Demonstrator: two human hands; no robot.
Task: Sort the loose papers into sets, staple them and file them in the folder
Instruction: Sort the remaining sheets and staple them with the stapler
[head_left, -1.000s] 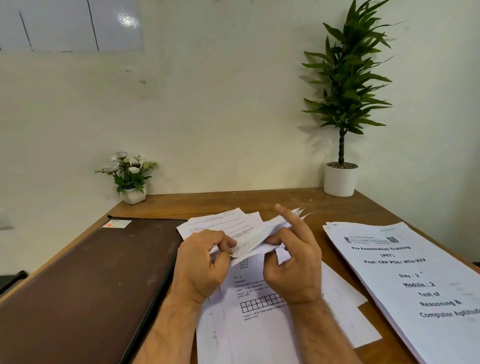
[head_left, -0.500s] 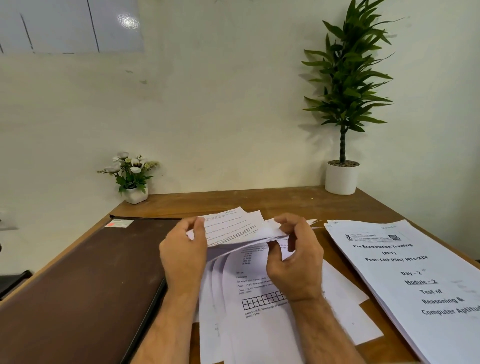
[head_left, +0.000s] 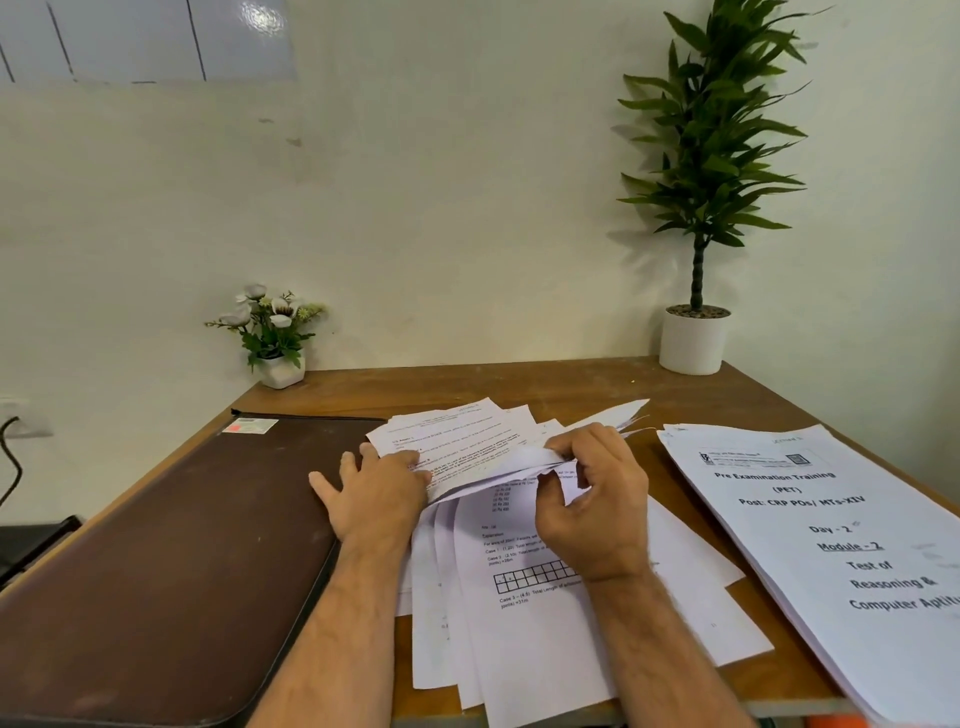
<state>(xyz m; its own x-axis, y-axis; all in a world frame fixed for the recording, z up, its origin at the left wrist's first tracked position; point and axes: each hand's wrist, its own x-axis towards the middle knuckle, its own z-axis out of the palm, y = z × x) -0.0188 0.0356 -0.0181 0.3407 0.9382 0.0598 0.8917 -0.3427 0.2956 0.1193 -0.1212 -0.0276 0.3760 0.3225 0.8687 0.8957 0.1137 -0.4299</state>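
Right hand (head_left: 592, 499) pinched lifted sheets (head_left: 498, 462) at frame centre; left hand (head_left: 374, 493), moments earlier gripping them, lay flat, fingers spread, on loose papers (head_left: 519, 623). Sorting under way; folder (head_left: 171, 545) shut.

Matt white paper sheets (head_left: 524, 613), brown leather-look folder (head_left: 171, 545), smooth wooden table (head_left: 519, 384)

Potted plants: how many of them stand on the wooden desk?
2. A small white-flowered plant in a white pot at the far left corner; a tall green leafy plant in a white round pot at the far right.
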